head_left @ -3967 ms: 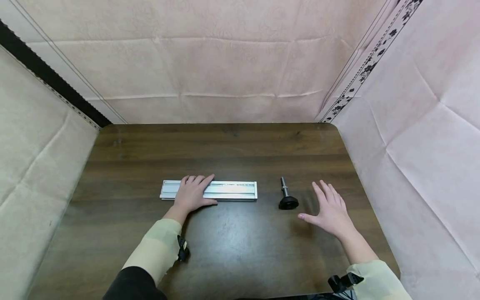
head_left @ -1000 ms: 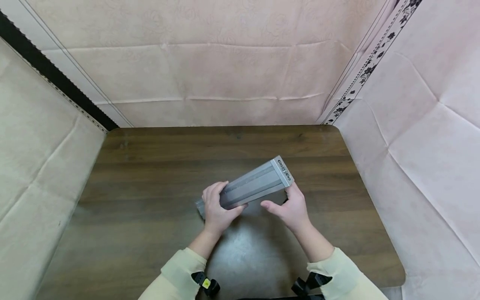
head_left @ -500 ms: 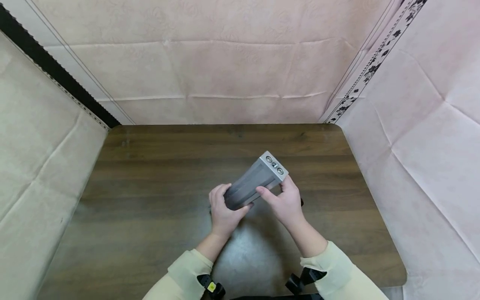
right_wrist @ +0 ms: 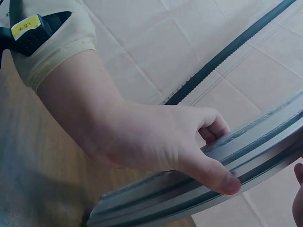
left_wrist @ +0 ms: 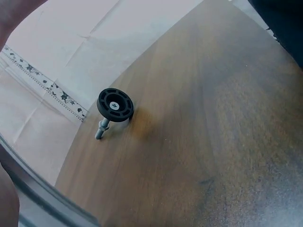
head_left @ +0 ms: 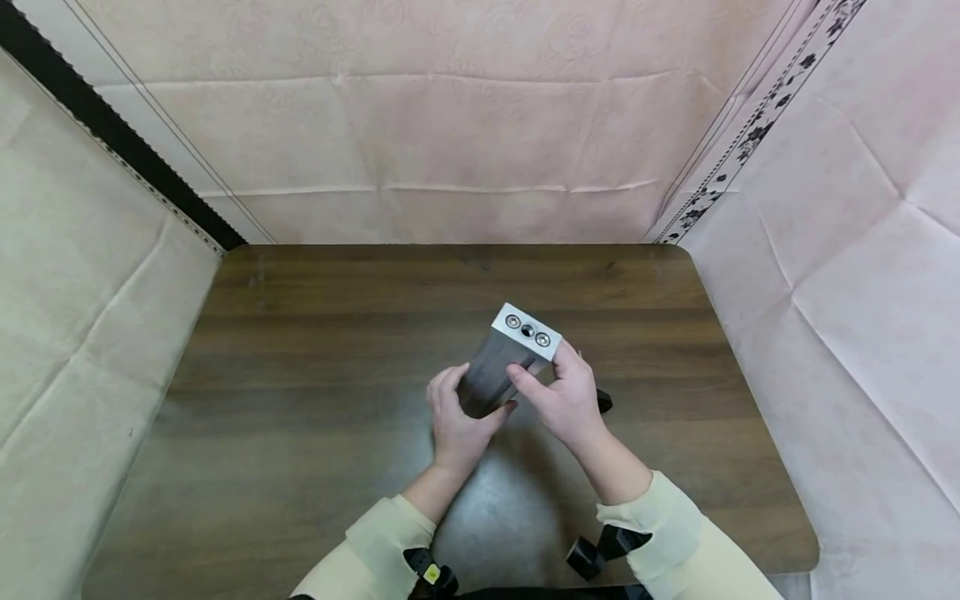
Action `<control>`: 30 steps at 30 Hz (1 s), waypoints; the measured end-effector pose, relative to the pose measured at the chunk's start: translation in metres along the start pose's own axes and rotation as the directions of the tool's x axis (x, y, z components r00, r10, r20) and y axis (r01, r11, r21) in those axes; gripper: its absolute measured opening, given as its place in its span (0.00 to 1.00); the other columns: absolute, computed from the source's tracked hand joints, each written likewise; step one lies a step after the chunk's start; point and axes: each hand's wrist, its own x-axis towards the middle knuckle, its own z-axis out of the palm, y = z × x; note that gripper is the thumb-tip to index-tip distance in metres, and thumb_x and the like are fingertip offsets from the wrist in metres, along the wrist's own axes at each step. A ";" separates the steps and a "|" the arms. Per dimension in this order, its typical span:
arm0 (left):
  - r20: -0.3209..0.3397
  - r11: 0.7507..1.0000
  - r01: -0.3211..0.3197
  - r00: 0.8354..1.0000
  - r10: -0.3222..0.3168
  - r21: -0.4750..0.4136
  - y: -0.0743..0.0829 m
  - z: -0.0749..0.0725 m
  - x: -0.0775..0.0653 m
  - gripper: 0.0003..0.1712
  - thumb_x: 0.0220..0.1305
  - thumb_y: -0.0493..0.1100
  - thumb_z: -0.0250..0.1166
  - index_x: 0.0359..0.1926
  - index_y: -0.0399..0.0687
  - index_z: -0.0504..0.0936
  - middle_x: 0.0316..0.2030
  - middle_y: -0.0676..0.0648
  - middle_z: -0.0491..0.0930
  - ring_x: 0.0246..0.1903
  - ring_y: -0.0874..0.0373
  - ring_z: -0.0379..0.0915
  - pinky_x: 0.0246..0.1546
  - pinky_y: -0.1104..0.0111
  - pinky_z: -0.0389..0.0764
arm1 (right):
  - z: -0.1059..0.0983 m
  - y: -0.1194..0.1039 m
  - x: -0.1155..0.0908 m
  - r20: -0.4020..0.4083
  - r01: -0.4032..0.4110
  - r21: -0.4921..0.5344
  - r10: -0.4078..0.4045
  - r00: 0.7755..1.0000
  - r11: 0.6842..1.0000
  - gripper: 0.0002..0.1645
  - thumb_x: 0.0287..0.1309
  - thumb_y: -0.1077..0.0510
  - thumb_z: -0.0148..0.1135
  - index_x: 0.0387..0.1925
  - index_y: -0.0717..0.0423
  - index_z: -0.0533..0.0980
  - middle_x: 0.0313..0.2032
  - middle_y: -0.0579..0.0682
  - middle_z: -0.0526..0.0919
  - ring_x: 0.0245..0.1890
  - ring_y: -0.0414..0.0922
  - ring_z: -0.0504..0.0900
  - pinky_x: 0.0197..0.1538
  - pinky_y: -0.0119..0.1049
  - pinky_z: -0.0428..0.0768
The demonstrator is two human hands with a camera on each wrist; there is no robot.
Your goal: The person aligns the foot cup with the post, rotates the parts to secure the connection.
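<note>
An aluminium extrusion profile (head_left: 491, 371) is held tilted over the table, its end face with three holes turned up toward the head camera. My left hand (head_left: 459, 421) grips it lower down; in the right wrist view that left hand (right_wrist: 156, 137) has its thumb along the grooved side of the profile (right_wrist: 255, 151). At the upper end my right hand (head_left: 562, 400) grips it, thumb on the front face and fingers round the edge. A levelling foot (left_wrist: 115, 105) with a black round base and a threaded bolt lies on the table; in the head view the right hand mostly covers it.
The brown wooden table (head_left: 337, 333) has pale cloth behind it (head_left: 465, 142) and on both sides. Black camera mounts (head_left: 600, 554) sit on the sleeves. The table's near edge runs along the bottom of the head view.
The profile lay flat on the table under the left hand; now both hands hold it raised. Over the last second its far end has swung left and tipped upward. The levelling foot stays put.
</note>
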 end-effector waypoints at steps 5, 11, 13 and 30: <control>0.063 1.000 -0.021 0.998 0.021 0.011 0.001 -0.002 0.002 0.49 0.29 0.49 0.79 0.56 0.39 0.68 0.47 0.42 0.71 0.47 0.48 0.65 0.50 0.57 0.60 | -0.004 0.000 0.004 0.065 0.064 0.001 -0.064 0.996 0.998 0.23 0.43 0.66 0.70 0.45 0.66 0.76 0.41 0.58 0.82 0.42 0.48 0.78 0.43 0.37 0.72; 0.122 0.998 -0.064 0.990 0.067 -0.025 -0.003 -0.006 0.007 0.54 0.28 0.49 0.80 0.59 0.38 0.65 0.50 0.42 0.70 0.48 0.48 0.65 0.51 0.57 0.59 | -0.011 0.002 0.008 0.196 0.068 0.047 -0.076 0.978 0.997 0.25 0.46 0.67 0.68 0.49 0.66 0.75 0.45 0.57 0.81 0.46 0.44 0.77 0.47 0.33 0.74; 0.134 0.997 -0.069 0.988 0.073 -0.037 -0.005 -0.008 0.008 0.55 0.27 0.49 0.80 0.59 0.37 0.65 0.51 0.41 0.69 0.48 0.47 0.65 0.51 0.58 0.60 | -0.012 0.003 0.008 0.238 0.049 0.116 -0.076 0.968 0.992 0.25 0.47 0.69 0.67 0.50 0.68 0.74 0.47 0.59 0.80 0.49 0.43 0.76 0.50 0.32 0.73; 0.189 0.988 -0.112 0.973 0.131 -0.104 -0.013 -0.018 0.013 0.48 0.32 0.50 0.78 0.56 0.37 0.69 0.48 0.40 0.71 0.47 0.46 0.64 0.50 0.59 0.63 | -0.008 0.013 0.010 0.406 0.001 0.369 -0.162 0.899 0.929 0.28 0.56 0.52 0.64 0.50 0.69 0.71 0.56 0.68 0.71 0.58 0.43 0.71 0.59 0.33 0.66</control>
